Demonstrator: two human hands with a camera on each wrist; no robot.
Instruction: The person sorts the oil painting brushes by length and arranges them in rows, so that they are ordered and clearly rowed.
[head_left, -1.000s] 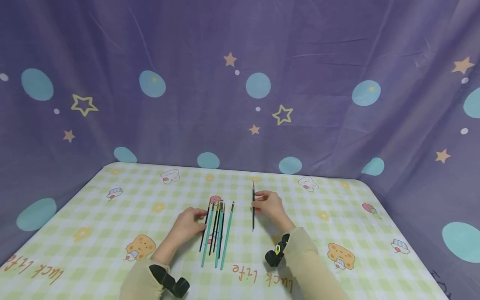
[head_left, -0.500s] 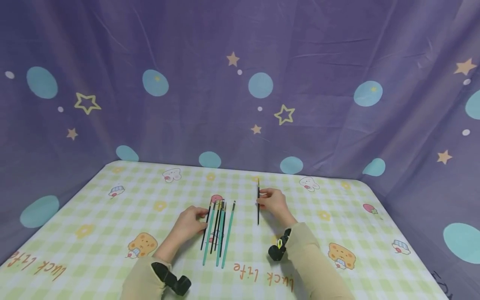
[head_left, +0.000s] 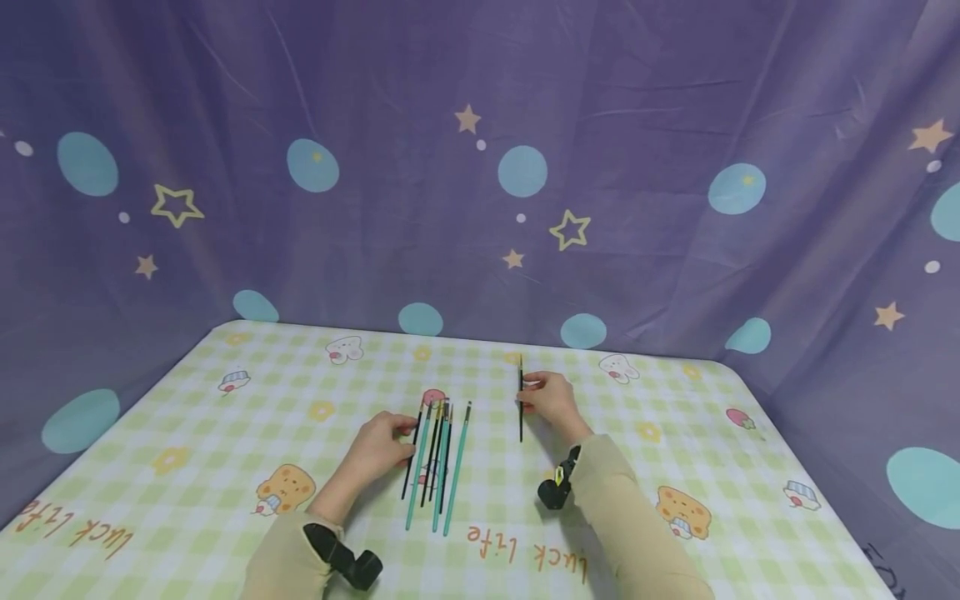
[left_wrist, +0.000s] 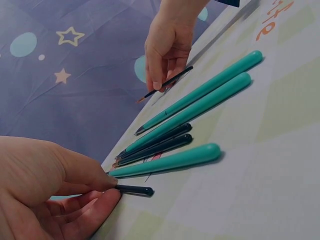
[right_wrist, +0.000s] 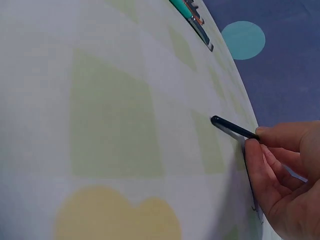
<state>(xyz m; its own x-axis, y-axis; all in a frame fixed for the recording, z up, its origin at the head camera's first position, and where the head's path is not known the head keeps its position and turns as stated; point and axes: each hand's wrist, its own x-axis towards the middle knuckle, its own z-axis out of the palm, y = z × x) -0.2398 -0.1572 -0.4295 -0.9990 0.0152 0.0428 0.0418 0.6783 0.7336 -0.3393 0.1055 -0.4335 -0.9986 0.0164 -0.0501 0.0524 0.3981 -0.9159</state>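
Observation:
Between the thumb and fingers of my right hand (head_left: 551, 398) is a thin black paintbrush (head_left: 521, 427), its bristles pointing away from me. In the right wrist view the dark rounded handle end (right_wrist: 231, 126) sticks out from the pinching fingertips, close over the cloth. My left hand (head_left: 375, 446) is at the left side of a row of paintbrushes, pinching the leftmost black paintbrush (left_wrist: 136, 190) by thumb and finger. To its right lie several teal paintbrushes (head_left: 457, 483) and black ones, roughly parallel, some overlapping. The bristles of the left hand's brush are hidden in the left wrist view.
A table with a green-and-white checked cloth (head_left: 360, 550) carries everything. Behind it hangs a purple curtain (head_left: 420, 250) with stars and blue ovals. A black wrist camera (head_left: 555, 490) is strapped on the right arm, another (head_left: 348, 562) on the left.
My right hand has moved away from me and slightly right with the black paintbrush. My left hand stays at the row, whose brushes lie as before. The head view has shifted slightly.

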